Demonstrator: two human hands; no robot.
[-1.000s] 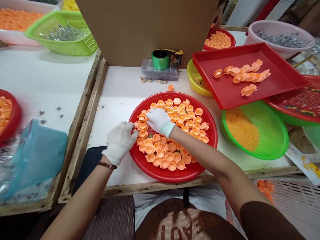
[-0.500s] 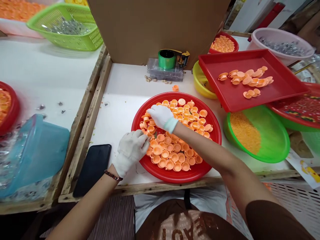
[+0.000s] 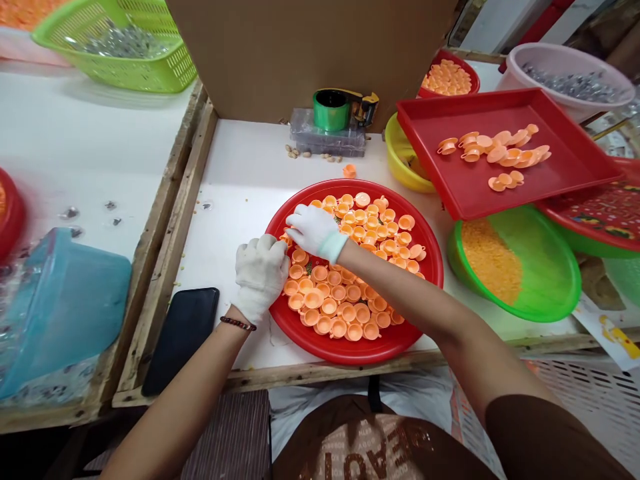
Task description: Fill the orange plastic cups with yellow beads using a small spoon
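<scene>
Gloved left hand point(image 3: 260, 273) and gloved right hand point(image 3: 314, 230) meeting at the left edge of the round red tray point(image 3: 425, 243), fingers curled down among the small orange cups point(image 3: 345, 293); whether pinching one cup or merely touching, impossible to tell. Cups lying mostly mouth-up in a single crowded layer, each with a tiny side handle. Likely handling as light, rigid, smooth plastic: easily tipped or scattered, best pinched at the rim or handle. Sitting to the right: a square red tray point(image 3: 560, 173) holding a short row of cups; a green basin point(image 3: 545, 267) holding fine orange granules; a pale tub point(image 3: 510, 77) and a green basket point(image 3: 165, 73) holding silvery pieces. Lying left: a dark phone point(image 3: 183, 337).
</scene>
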